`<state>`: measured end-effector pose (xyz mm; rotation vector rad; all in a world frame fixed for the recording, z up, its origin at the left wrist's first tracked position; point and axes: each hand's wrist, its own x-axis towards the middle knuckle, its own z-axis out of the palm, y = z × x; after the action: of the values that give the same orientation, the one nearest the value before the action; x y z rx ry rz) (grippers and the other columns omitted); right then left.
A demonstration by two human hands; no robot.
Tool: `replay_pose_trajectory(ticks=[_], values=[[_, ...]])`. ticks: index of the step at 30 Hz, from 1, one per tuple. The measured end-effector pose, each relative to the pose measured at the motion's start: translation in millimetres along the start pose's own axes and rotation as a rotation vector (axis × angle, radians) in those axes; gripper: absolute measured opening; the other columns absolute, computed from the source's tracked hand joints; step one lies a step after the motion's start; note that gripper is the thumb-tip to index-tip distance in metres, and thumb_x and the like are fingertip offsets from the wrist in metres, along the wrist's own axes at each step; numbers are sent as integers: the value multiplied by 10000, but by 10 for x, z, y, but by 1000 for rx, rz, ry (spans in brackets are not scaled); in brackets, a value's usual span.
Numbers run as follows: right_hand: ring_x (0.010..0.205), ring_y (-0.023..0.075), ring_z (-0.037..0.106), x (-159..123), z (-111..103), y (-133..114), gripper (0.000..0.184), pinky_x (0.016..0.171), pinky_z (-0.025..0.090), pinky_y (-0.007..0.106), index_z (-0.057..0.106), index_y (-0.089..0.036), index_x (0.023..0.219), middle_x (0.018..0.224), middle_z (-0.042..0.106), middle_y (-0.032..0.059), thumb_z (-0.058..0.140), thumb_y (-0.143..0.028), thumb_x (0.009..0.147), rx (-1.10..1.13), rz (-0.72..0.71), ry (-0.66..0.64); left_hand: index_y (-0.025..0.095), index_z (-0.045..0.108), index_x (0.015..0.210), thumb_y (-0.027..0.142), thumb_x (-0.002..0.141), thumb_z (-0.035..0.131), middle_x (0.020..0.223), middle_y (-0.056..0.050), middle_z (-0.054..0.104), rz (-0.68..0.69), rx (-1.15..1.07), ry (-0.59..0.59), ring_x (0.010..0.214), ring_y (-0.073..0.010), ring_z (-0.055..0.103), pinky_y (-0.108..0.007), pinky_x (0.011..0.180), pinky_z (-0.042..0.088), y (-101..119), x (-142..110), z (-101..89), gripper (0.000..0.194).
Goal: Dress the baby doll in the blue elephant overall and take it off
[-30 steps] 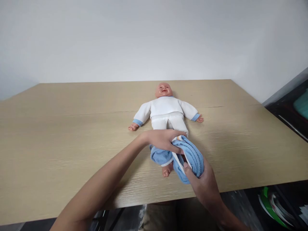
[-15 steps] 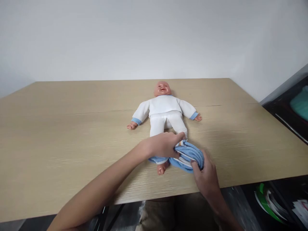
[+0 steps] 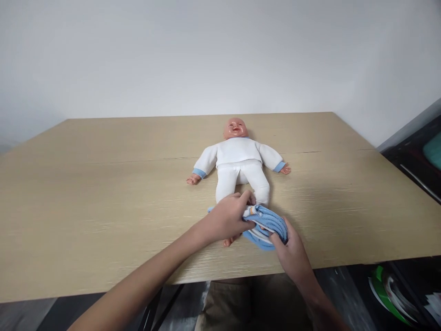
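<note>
On its back on the table lies a baby doll (image 3: 238, 151) in a white top and white trousers with blue cuffs, head toward the wall. Bunched blue-and-white cloth, apparently a small garment (image 3: 267, 225), is gathered around the doll's right-hand-side foot, which it hides. My left hand (image 3: 229, 216) pinches the left edge of the garment and lies across the doll's lower legs. With thumb and fingers, my right hand (image 3: 291, 243) grips the garment's right end. The doll's other foot (image 3: 230, 240) shows partly below my left wrist.
The wooden table (image 3: 120, 193) reaches back to a white wall. At the right stands a dark object (image 3: 413, 161) with a teal item on it. Below the table's right edge is a green-rimmed round object (image 3: 387, 294).
Both hands have shifted slightly left with the bunched garment. My left hand now covers more of the doll's left-side foot. The view has moved a little.
</note>
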<state>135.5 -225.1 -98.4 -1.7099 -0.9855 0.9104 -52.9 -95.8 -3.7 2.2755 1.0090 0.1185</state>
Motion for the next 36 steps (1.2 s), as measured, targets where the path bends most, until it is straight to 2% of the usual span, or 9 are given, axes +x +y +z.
replay_pose_trajectory(ticks=[5,10,14,17,19,22,25,29,36], values=[[979,315,793,39,62,-106,353,896,674,431,734,-216,1148,1074,844,97,714,-359,826,183,-6,-105,239,562,1168,241,861,726,1248,-54,772,14,-375,70,1111,-281,732,-399,948,527,-99,-46,-4,348],[967,296,764,202,90,-176,440,867,654,405,676,-233,1149,1044,809,70,795,-374,750,194,-18,-73,217,573,1319,231,825,765,1272,-56,751,41,-543,109,1129,-256,721,-379,984,540,-159,-73,34,530],[914,223,719,425,1,-274,464,835,612,329,604,-256,1198,1026,742,12,781,-271,769,240,-179,-144,209,603,1369,242,844,758,1303,-73,734,119,-505,158,1168,-264,697,-386,1027,540,-181,-74,27,549],[998,218,718,627,-138,-340,502,892,583,319,629,-252,1273,1110,749,21,726,-196,783,185,-329,-238,205,663,1189,249,878,709,1098,-50,734,146,-401,180,1040,-253,675,-380,962,536,-209,-64,-1,318],[973,222,703,781,-243,-379,408,891,560,326,688,-237,1213,1054,747,16,725,-193,809,80,-395,-344,207,641,986,271,905,682,965,-40,696,166,-317,197,995,-253,644,-374,936,520,-237,-52,-19,110],[900,218,654,1024,-375,-472,190,853,530,330,724,-214,1037,930,697,2,778,-246,858,-32,-436,-570,213,588,876,296,957,660,926,-44,689,248,-207,178,998,-256,619,-382,976,500,-285,-38,-45,136],[870,205,613,1226,-455,-624,221,814,511,318,710,-200,996,911,655,-6,844,-324,872,-75,-453,-790,202,648,1009,317,1004,667,1065,-73,740,294,-82,182,1065,-274,624,-411,1031,477,-342,-63,-94,117],[825,174,566,1366,-518,-786,352,741,467,278,696,-200,996,906,605,-21,908,-455,880,-134,-484,-930,203,683,1279,527,991,813,1378,-119,703,269,-45,229,1296,-312,592,-451,1169,422,-487,-208,-236,453],[771,176,502,1540,-398,-753,430,702,432,290,665,-216,956,851,532,-22,843,-605,912,124,-355,-901,194,710,1039,445,1002,789,1522,-114,637,228,-251,154,1469,-315,532,-480,1296,352,-806,-325,-440,266]])
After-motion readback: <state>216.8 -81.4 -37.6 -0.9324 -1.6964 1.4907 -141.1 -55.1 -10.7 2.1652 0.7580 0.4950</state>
